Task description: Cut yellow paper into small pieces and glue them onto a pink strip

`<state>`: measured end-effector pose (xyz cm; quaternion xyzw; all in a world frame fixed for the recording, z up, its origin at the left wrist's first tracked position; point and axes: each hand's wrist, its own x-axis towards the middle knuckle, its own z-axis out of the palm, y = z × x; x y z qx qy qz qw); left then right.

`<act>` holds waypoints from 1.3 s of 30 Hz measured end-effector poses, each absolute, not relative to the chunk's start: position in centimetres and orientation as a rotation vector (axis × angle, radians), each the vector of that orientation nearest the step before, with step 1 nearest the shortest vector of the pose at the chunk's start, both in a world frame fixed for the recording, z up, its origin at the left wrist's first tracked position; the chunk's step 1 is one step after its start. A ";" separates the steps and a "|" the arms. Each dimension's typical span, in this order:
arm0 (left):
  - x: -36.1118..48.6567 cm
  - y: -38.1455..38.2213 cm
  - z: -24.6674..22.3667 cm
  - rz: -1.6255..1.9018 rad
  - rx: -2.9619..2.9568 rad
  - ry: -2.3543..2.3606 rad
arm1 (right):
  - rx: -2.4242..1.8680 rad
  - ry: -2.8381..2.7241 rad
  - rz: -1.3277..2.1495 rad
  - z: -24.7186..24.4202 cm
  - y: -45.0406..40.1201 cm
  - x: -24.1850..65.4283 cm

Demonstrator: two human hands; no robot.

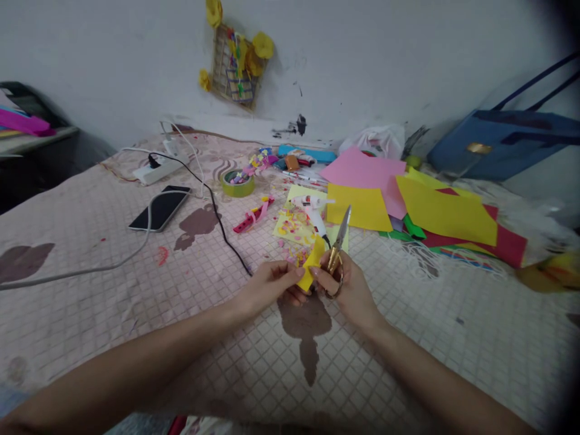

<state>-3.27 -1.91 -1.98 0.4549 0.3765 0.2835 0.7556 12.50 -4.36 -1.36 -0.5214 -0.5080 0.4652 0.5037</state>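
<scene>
Between my two hands is a small strip of yellow craft paper [312, 264], standing at a slant above the tablecloth. My left hand [281, 279] pinches its lower left edge between thumb and fingers. My right hand [347, 284] holds gold-handled scissors [336, 254], blades pointing up and away, and its thumb also touches the yellow strip. Just beyond the strip lie a white hot glue gun [312, 211] and a pale yellow sheet [283, 226] strewn with small pink and yellow paper bits.
Yellow sheets [446, 208], pink sheets [362, 172] and white string [423, 260] lie to the right, near a blue bag [502, 142]. Leftward are a roll of tape [238, 187], a phone [161, 208], a power strip [156, 171] and a black cord [222, 226] crossing the table.
</scene>
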 end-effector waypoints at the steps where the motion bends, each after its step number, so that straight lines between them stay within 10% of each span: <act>1: -3.3 -2.0 -1.8 0.598 0.996 0.814 | -1.267 -1.225 1.107 -1.3 -4.4 12.5; 39: -3.5 -2.1 -1.8 0.521 1.109 0.786 | -1.295 -1.192 1.083 -1.8 -4.8 12.3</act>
